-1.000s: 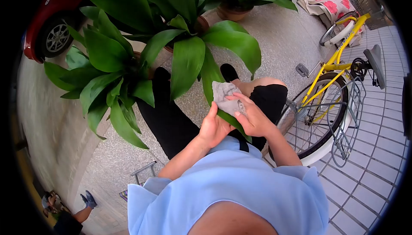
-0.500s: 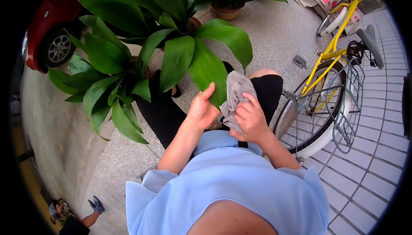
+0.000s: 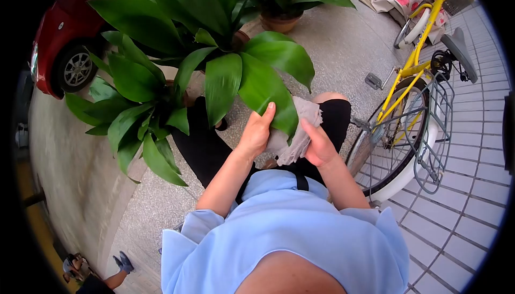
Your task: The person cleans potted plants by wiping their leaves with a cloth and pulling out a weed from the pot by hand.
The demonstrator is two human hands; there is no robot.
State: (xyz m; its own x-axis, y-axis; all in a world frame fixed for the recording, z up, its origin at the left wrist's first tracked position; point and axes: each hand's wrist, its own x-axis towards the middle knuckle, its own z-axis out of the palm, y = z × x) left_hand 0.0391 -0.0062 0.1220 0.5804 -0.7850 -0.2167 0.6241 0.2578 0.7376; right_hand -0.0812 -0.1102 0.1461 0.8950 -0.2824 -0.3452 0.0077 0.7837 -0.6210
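A broad green leaf [image 3: 268, 93] of the potted plant reaches down over my lap. My left hand [image 3: 256, 132] pinches its edge, thumb on top and fingers hidden underneath. A crumpled grey cloth [image 3: 307, 116] lies behind the leaf's tip and shows on both sides of it. My right hand [image 3: 320, 145] grips the cloth at its right side, thumb pointing up; its other fingers are mostly hidden. Both hands are close together above my knees.
More leafy plants stand in clay pots [image 3: 281, 23] ahead and to the left. A yellow bicycle [image 3: 416, 63] with a wire rear basket [image 3: 433, 149] is close on my right. A red car [image 3: 59, 42] is at far left. Another person's feet [image 3: 124, 262] show at lower left.
My left hand has moved up and right and now has the leaf's edge under its thumb. The cloth has spread out and gone behind the leaf, my right hand still on it.
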